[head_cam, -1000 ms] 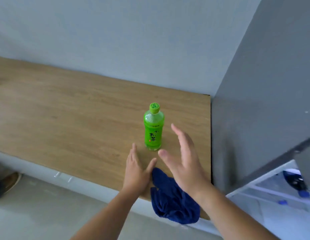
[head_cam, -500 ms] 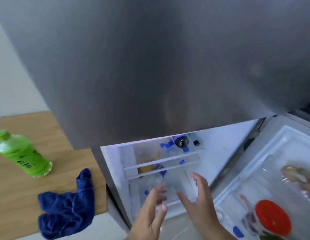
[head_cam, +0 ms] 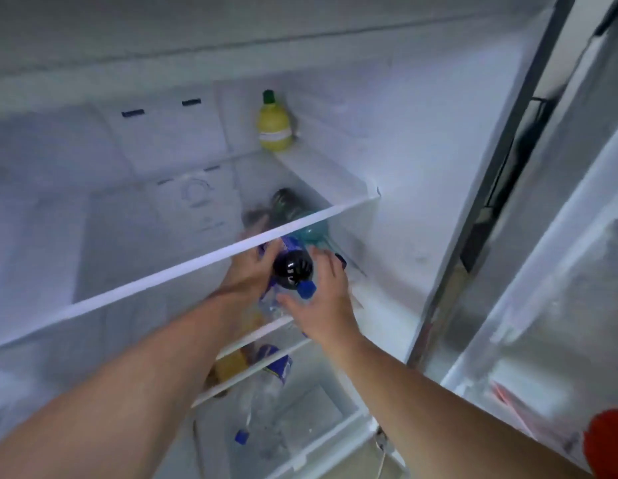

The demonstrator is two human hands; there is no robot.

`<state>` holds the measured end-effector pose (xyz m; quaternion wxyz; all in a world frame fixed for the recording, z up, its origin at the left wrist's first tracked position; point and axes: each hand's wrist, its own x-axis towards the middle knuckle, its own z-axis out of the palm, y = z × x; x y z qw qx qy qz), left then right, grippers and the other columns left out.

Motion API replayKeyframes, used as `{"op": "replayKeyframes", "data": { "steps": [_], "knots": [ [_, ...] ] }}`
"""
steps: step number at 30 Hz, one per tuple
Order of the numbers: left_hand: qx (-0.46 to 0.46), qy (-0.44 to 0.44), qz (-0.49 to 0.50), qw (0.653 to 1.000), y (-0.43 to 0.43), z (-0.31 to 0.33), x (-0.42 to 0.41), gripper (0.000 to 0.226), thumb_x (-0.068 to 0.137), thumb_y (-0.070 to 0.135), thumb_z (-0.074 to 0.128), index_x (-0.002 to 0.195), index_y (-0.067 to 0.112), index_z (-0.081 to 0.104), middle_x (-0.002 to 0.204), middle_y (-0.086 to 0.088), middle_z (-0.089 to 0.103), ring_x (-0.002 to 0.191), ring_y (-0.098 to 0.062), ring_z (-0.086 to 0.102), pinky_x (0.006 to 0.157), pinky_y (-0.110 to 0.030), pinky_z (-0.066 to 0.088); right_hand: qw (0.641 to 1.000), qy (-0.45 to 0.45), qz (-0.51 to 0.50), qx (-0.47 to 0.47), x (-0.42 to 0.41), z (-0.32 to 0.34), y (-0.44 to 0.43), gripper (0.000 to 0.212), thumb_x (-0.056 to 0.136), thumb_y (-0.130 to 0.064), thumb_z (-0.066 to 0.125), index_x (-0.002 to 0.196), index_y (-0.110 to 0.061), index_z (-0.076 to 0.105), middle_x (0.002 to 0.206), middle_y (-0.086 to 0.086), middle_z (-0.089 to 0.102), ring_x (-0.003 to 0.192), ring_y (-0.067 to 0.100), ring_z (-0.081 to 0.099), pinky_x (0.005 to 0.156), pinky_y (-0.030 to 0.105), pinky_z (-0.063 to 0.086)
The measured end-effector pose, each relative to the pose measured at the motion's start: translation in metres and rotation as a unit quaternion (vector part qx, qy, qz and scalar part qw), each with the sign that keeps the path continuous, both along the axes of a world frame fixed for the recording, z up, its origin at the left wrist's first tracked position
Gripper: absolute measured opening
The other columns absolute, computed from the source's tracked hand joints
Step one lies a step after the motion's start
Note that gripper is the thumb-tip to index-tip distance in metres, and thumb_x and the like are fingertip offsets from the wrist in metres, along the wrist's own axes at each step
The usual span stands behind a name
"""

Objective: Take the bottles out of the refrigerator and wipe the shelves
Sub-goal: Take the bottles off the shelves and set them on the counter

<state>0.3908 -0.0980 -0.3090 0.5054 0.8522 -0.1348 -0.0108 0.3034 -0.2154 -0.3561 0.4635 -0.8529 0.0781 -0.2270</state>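
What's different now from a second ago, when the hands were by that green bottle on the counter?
Both hands left the counter and reached into the refrigerator, under the upper shelf. The left hand now grips a dark bottle there; the right hand is open beside it. The green bottle and blue cloth are out of view. The yellow bottle on that shelf stands untouched.

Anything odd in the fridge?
Only mild: the dark bottle between the left hand and right hand lies on its side, cap toward the camera; a clear bottle in the bin below lies slanted too. The yellow bottle stands upright. No spill or damage shows.
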Motion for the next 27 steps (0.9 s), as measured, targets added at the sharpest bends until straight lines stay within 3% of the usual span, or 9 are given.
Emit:
{"op": "replayKeyframes", "data": {
  "steps": [3,6,8,10,13,16,20,24,27],
  "knots": [
    [-0.025,0.000,0.024,0.999,-0.010,-0.014,0.047,0.037,0.106,0.035,0.047,0.113,0.003,0.064,0.108,-0.018,0.070,0.081,-0.007,0.063,0.077,-0.025,0.056,1.000,0.002,0.016,0.009,0.027,-0.017,0.002,0.097,0.067,-0.041,0.085,0.148,-0.033,0.033,0.151,0.000,0.033,0.137,0.019,0.041,0.114,0.037,0.043],
    [-0.054,0.068,0.036,0.996,-0.026,-0.013,0.071,0.036,0.105,0.037,0.049,0.095,0.005,0.062,0.087,-0.014,0.068,0.066,-0.008,0.065,0.050,-0.011,0.049,1.000,-0.019,0.019,0.003,0.043,-0.029,0.003,0.092,0.070,-0.040,0.084,0.147,-0.040,0.034,0.150,-0.005,0.036,0.133,0.018,0.047,0.111,0.037,0.046],
    [-0.035,0.131,0.018,0.991,-0.034,-0.011,0.078,0.027,0.103,0.028,0.054,0.085,0.010,0.061,0.078,-0.012,0.064,0.074,-0.024,0.059,0.052,-0.019,0.045,0.999,-0.026,0.014,0.014,0.047,-0.033,0.002,0.088,0.075,-0.035,0.082,0.148,-0.042,0.033,0.147,-0.008,0.040,0.130,0.016,0.051,0.110,0.035,0.047],
    [-0.021,0.169,-0.001,0.985,-0.035,-0.009,0.082,0.027,0.088,0.035,0.066,0.074,0.014,0.058,0.073,-0.011,0.066,0.077,-0.026,0.055,0.069,-0.029,0.048,0.999,-0.028,0.012,0.014,0.049,-0.033,0.000,0.086,0.076,-0.033,0.083,0.147,-0.041,0.035,0.144,-0.009,0.044,0.127,0.015,0.052,0.109,0.034,0.048],
    [-0.013,0.163,0.019,0.986,-0.028,-0.006,0.079,0.039,0.056,0.050,0.066,0.076,0.017,0.062,0.102,-0.018,0.068,0.096,-0.033,0.062,0.101,-0.049,0.050,0.999,-0.035,0.013,0.007,0.045,-0.031,0.001,0.082,0.075,-0.031,0.084,0.144,-0.039,0.039,0.141,-0.009,0.044,0.125,0.015,0.053,0.107,0.034,0.049],
    [-0.023,0.101,0.038,0.994,-0.018,-0.013,0.072,0.030,0.063,0.051,0.066,0.076,0.023,0.064,0.109,-0.023,0.069,0.104,-0.040,0.067,0.100,-0.057,0.052,0.999,-0.017,0.027,0.026,0.028,-0.026,0.007,0.078,0.077,-0.030,0.084,0.141,-0.040,0.040,0.139,-0.012,0.042,0.124,0.011,0.054,0.104,0.033,0.053],
    [0.020,0.087,-0.006,0.996,0.001,-0.010,0.053,0.018,0.067,0.069,0.063,0.080,0.059,0.070,0.130,-0.007,0.066,0.128,-0.029,0.057,0.111,-0.052,0.044,0.996,0.001,0.045,0.075,-0.012,-0.018,0.013,0.078,0.074,-0.030,0.086,0.138,-0.041,0.044,0.132,-0.020,0.043,0.119,0.004,0.056,0.097,0.020,0.055],
    [0.014,0.059,-0.008,0.998,0.013,-0.003,0.037,0.025,0.071,0.051,0.072,0.085,0.031,0.073,0.095,-0.012,0.073,0.095,-0.033,0.071,0.088,-0.053,0.058,0.992,0.027,0.066,0.100,-0.060,-0.013,0.016,0.079,0.064,-0.024,0.088,0.128,-0.053,0.049,0.129,-0.023,0.046,0.117,-0.002,0.057,0.093,0.007,0.050],
    [-0.046,0.150,0.025,0.987,0.018,0.001,0.019,0.040,0.077,0.027,0.083,0.113,0.017,0.069,0.102,-0.008,0.075,0.092,-0.022,0.072,0.073,-0.027,0.059,0.994,0.039,0.034,0.099,-0.086,-0.010,0.019,0.081,0.053,-0.031,0.083,0.126,-0.052,0.057,0.128,-0.012,0.055,0.118,0.002,0.060,0.094,0.017,0.053]
  ]
}}
